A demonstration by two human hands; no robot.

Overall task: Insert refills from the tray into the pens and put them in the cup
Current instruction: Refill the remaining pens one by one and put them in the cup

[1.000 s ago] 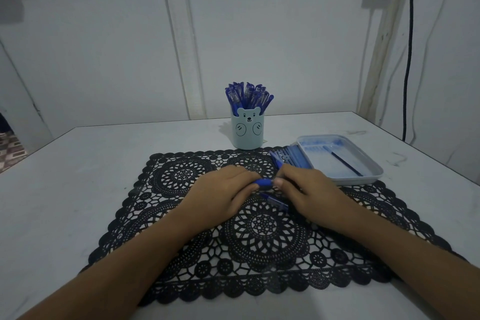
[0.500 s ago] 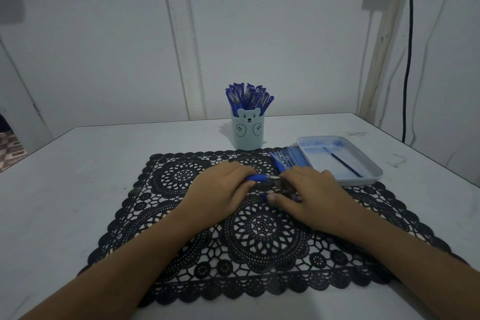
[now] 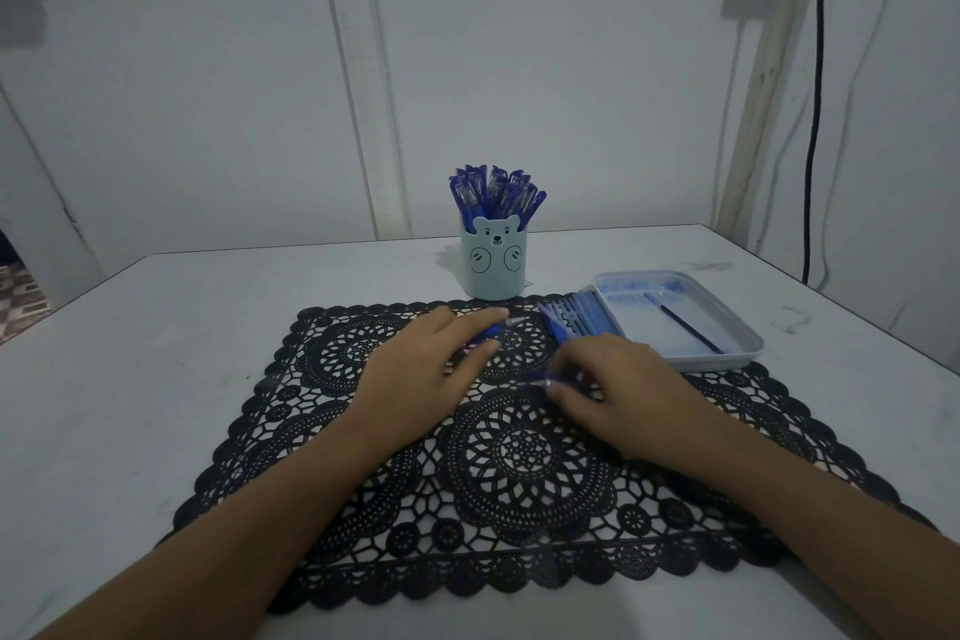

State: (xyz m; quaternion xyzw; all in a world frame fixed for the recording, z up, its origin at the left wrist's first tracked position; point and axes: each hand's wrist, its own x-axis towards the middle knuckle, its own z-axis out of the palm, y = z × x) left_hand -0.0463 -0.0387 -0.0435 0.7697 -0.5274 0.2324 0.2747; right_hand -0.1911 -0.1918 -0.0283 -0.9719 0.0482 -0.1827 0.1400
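left hand (image 3: 426, 374): fingers curled round a blue pen piece (image 3: 491, 332), pale tip poking out to the right. It's held low over the lace mat (image 3: 519, 483), I'd guess so nothing rolls away.
cup (image 3: 493, 270): just behind the mat and packed with finished pens (image 3: 493, 195), so most of the job looks done.
right hand (image 3: 623, 395): fingertips pinching a see-through blue barrel (image 3: 545, 382), bit blurry. The two halves are apart, probably open for a refill.
loose pens (image 3: 576, 317): stacked right against the tray's left side, easy reach.
tray (image 3: 748, 353): far right, one dark refill (image 3: 685, 327) lying in it. That's the next grab imo.
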